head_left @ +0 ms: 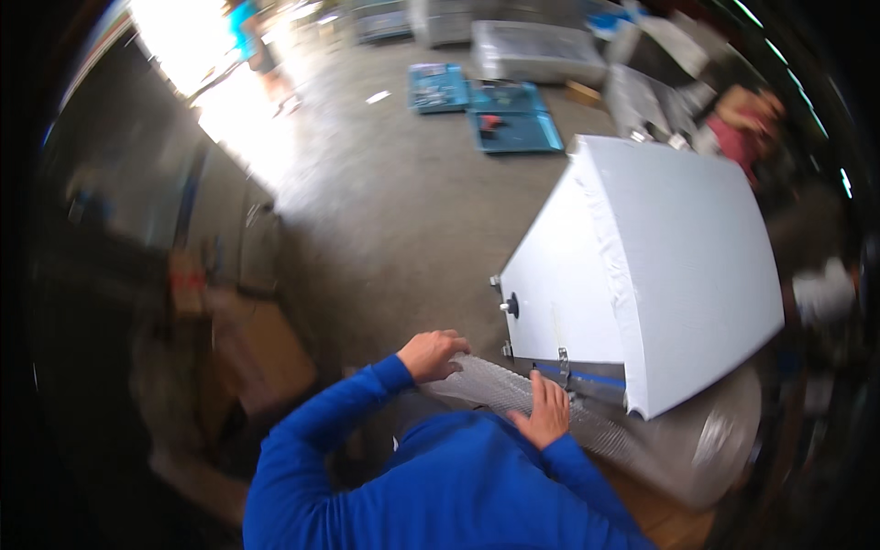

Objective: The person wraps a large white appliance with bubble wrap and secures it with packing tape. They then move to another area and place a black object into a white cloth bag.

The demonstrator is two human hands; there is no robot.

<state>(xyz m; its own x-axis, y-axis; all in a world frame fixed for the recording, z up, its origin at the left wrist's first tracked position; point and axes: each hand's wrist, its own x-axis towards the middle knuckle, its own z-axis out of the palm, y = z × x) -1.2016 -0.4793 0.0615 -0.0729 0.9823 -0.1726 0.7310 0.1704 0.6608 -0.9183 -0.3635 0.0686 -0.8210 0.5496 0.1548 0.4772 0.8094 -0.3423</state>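
A sheet of clear bubble wrap (500, 383) stretches in front of my body. Its left end is in my left hand (434, 356), whose fingers curl over the edge. My right hand (544, 411) rests against the sheet farther right, fingers stretched out and thumb apart. Just beyond it stands a large white box-shaped unit (568, 266), tilted in view, with a pale covering over its top. Small fittings and a black round knob (512, 305) sit on its left side, and a blue strip runs along its lower edge.
A bulky bubble wrap roll (729, 440) lies at the right. Cardboard boxes (257, 353) are at the left. Ahead on the concrete floor (394, 202) are an open teal tool case (541, 133) and wrapped units (536, 50). One person (747, 124) is at far right, another (257, 50) far left.
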